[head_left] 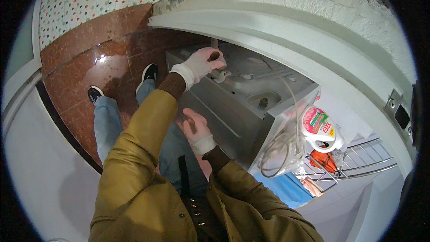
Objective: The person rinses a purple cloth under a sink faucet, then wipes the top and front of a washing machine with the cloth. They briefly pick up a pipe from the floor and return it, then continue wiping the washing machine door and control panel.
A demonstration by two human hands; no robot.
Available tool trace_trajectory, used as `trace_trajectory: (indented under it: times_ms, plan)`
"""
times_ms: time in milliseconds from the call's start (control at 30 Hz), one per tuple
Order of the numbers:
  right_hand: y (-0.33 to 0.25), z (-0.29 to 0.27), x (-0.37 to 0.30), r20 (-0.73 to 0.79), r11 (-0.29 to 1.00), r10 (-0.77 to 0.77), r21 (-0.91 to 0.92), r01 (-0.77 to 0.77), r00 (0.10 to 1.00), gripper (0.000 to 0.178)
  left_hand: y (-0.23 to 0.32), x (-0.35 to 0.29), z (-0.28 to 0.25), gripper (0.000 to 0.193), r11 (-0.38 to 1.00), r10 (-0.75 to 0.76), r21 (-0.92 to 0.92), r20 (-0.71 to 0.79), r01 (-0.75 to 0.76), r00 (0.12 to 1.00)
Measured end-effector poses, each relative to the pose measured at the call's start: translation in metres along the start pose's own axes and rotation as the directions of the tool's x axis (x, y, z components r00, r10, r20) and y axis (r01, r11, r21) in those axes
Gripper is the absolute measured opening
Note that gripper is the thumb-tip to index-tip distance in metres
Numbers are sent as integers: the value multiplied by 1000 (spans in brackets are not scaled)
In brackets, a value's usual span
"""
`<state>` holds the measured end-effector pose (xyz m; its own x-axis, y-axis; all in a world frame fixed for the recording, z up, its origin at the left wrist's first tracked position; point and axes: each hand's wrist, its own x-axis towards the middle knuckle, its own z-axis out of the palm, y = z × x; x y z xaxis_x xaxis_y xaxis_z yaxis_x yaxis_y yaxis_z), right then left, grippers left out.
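Observation:
Both my hands wear pink gloves with white cuffs. My left hand (204, 65) is curled closed over the far end of a grey metal appliance (210, 112). A dark brown patch shows at its fingers; whether that is a held thing or part of the glove I cannot tell. Just beside its fingertips is a white plastic fitting (221, 77) on the appliance. Nearer to me, my right hand (197, 130) hovers by the appliance's front side, fingers apart and holding nothing. A recess with a small round fitting (263, 102) lies in the appliance's top.
A pale cord (293, 96) hangs over the appliance's right end. There stand a white detergent bottle (320, 127), a clear plastic bag (284, 152) and a metal wire rack (367, 157). A thick white ledge (286, 36) overhangs the far side. The brown tiled floor (105, 71) looks wet.

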<state>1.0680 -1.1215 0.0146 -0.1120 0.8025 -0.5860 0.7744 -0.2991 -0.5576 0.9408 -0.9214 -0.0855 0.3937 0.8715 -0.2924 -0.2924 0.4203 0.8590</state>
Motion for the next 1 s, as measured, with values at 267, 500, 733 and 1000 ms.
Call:
trace_trajectory:
  times_ms: [267, 500, 733, 1000]
  plan:
    - [47, 14, -9, -1, 986, 24, 166, -24, 1000, 35, -41, 5, 36, 50, 914, 177, 386, -93, -128, 980]
    - [50, 16, -7, 66, 965, 61, 252, -76, 996, 37, -22, 2, 39, 51, 809, 142, 578, -10, -111, 990]
    - [28, 9, -8, 68, 985, 102, 136, -110, 992, 38, 19, 2, 39, 30, 587, -33, 807, 100, -62, 994]
    - [29, 12, -7, 60, 988, 152, -30, -151, 986, 22, 35, 8, 69, 16, 300, -52, 950, 103, -82, 993]
